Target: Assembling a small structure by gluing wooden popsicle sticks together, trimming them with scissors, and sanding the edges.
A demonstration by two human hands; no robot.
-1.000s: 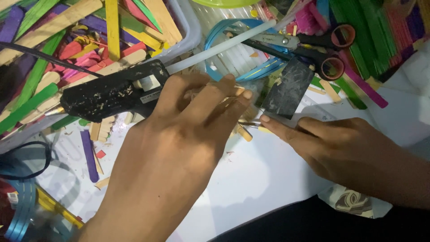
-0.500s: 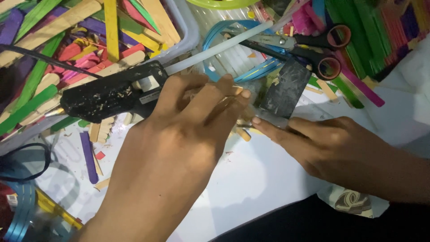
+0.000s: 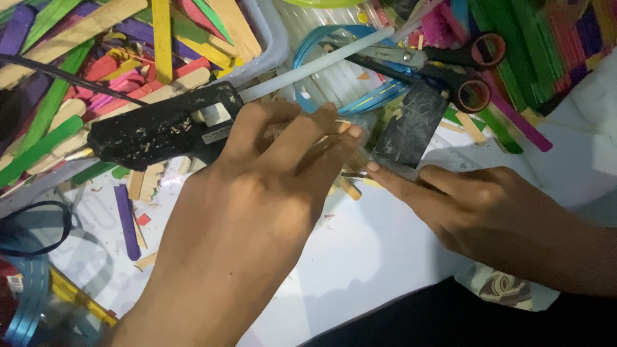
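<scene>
My left hand (image 3: 257, 193) lies over the middle of the white sheet (image 3: 360, 257), its fingers closed around a few plain wooden stick pieces (image 3: 337, 128). My right hand (image 3: 475, 205) reaches in from the right. Its index fingertip meets a small wooden stick (image 3: 350, 175) just under my left fingers; the thumb is hidden. A black glue gun (image 3: 160, 132) with a white glue stick (image 3: 315, 64) in its back lies just left of my left hand, touching my thumb side.
A clear tub (image 3: 270, 38) of coloured craft sticks stands at the top left. Black-handled scissors (image 3: 450, 71), a dark glue-smeared card (image 3: 411, 125) and green sticks (image 3: 514, 38) lie at the top right. Loose sticks (image 3: 125, 218) and blue ribbon (image 3: 26, 302) lie at the left.
My right index finger has slid a little to the left, closer under my left fingers. My left hand and the glue gun have barely moved.
</scene>
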